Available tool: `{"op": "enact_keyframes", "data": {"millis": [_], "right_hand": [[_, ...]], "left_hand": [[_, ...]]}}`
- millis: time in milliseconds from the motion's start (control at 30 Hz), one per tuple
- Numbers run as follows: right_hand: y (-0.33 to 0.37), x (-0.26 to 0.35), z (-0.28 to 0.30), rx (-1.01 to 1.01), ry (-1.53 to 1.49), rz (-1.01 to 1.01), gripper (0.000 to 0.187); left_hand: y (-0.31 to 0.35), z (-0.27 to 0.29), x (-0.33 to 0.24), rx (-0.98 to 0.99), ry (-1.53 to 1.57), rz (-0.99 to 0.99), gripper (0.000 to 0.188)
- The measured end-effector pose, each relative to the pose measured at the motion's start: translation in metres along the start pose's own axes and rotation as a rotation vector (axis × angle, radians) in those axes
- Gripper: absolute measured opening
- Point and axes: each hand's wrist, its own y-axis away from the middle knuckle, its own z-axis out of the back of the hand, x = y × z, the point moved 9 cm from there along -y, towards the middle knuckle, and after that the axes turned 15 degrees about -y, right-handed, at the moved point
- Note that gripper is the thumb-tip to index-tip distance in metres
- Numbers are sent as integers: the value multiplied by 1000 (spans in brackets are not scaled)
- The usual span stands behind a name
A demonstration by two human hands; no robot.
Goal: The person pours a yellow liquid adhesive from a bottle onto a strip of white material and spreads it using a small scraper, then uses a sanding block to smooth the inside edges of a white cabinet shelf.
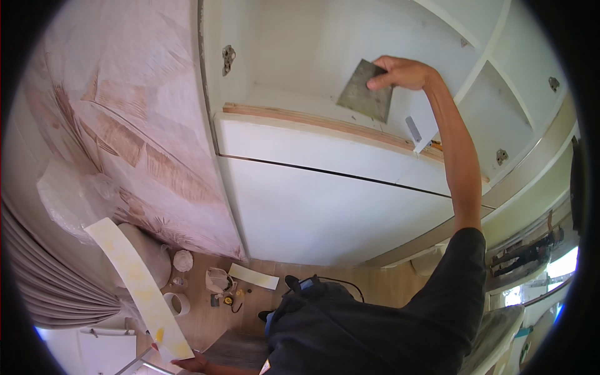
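Note:
My right hand [403, 72] grips a flat grey scraper [365, 90] by its upper edge, thumb across its face. The scraper is inside an open white cabinet [294, 53], over its lower front ledge. Down at the lower left, my left hand [195, 362] is closed on the near end of a long, pale strip [134, 278] with yellowish patches. The strip slants up and away to the left. A small white and grey piece [422, 132], whose kind I cannot make out, stands near my right forearm on the cabinet's edge.
Metal hinges [229, 60] stick out from the cabinet's sides. Leaf-patterned wallpaper [125, 125] covers the left wall, beside a grey curtain [53, 269]. On the floor lie a shorter pale strip [254, 276], a white roll or tub [177, 304] and several small items.

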Motion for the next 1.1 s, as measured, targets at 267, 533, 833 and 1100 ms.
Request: {"op": "enact_keyframes", "data": {"millis": [267, 533, 833, 1100], "right_hand": [[-79, -38, -54, 44, -25, -84, 41], [-112, -77, -109, 320, -193, -244, 28], [-102, -32, -106, 359, -148, -137, 44], [-68, 27, -63, 258, -227, 56, 41]], "left_hand": [[0, 3, 9, -2, 16, 16, 76], [10, 5, 0, -49, 29, -20, 78], [12, -7, -1, -41, 36, -31, 82], [12, -34, 8, -12, 51, -30, 85]]}}
